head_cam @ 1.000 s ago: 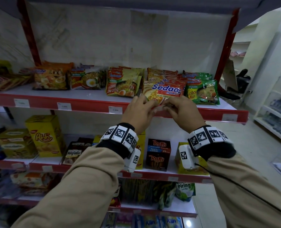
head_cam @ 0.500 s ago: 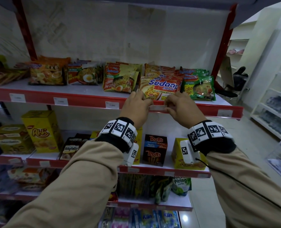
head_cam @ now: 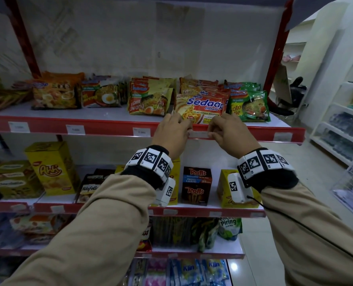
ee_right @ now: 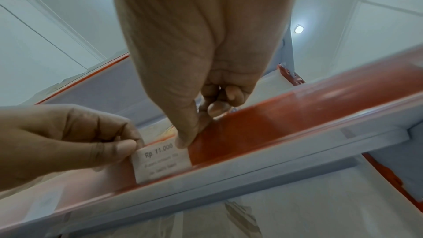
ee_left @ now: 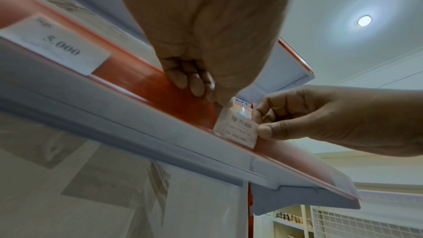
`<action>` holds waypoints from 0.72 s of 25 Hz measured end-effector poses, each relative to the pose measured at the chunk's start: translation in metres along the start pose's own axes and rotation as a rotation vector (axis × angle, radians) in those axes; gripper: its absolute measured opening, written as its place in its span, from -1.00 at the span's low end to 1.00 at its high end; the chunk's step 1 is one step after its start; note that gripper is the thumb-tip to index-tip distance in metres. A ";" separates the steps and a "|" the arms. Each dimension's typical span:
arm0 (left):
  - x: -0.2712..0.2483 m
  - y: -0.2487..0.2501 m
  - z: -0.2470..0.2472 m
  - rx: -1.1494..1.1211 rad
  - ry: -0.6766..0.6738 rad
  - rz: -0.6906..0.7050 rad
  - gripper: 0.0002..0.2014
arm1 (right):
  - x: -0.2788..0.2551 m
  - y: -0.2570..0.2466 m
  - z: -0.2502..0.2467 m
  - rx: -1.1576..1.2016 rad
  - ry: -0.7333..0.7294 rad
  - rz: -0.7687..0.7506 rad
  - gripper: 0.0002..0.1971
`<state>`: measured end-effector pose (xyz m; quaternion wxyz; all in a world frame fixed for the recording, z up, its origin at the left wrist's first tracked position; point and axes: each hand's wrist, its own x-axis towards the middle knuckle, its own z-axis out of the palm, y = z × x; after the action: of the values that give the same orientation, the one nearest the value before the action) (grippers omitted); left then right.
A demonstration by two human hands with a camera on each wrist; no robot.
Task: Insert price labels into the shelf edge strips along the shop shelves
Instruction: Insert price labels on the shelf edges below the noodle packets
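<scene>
Now, label by label:
Price label: white slip reading Rp 11.000, sitting in the red edge strip of the noodle shelf, below the Sedaap packet.
Left hand: I pinch the label's left end, fingers curled.
Right hand: my thumb and forefinger pinch its right end.
Neighbour label: 5.000, further left in the strip.
</scene>
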<state>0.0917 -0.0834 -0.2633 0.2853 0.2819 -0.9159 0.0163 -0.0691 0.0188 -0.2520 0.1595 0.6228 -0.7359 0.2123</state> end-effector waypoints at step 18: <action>-0.002 -0.014 -0.005 -0.133 0.144 0.098 -0.84 | -0.007 -0.003 0.007 0.119 0.148 0.070 -0.81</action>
<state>0.1022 -0.0931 -0.2621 0.3675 0.2154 -0.9047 -0.0105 -0.0648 0.0209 -0.2617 0.1688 0.5877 -0.7294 0.3067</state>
